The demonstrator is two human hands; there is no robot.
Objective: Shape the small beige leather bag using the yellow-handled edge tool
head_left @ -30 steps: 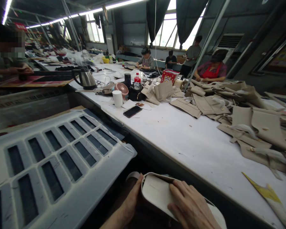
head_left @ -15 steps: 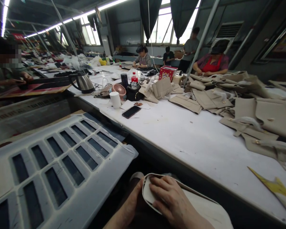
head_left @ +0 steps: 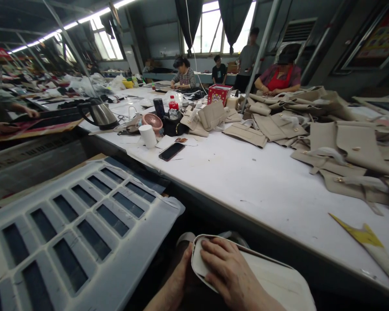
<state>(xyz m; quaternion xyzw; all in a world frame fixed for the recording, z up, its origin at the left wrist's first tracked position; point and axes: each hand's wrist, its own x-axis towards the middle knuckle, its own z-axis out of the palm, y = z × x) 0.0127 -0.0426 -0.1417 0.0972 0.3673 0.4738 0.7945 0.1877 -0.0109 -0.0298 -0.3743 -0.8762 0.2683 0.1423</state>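
Fingers press panel below table edge.

At the bottom centre of the frame your right hand lies flat on a white bag panel, while your left hand grips its rounded left edge from beneath. Above them runs the white worktable, with beige bag pieces heaped at upper right.
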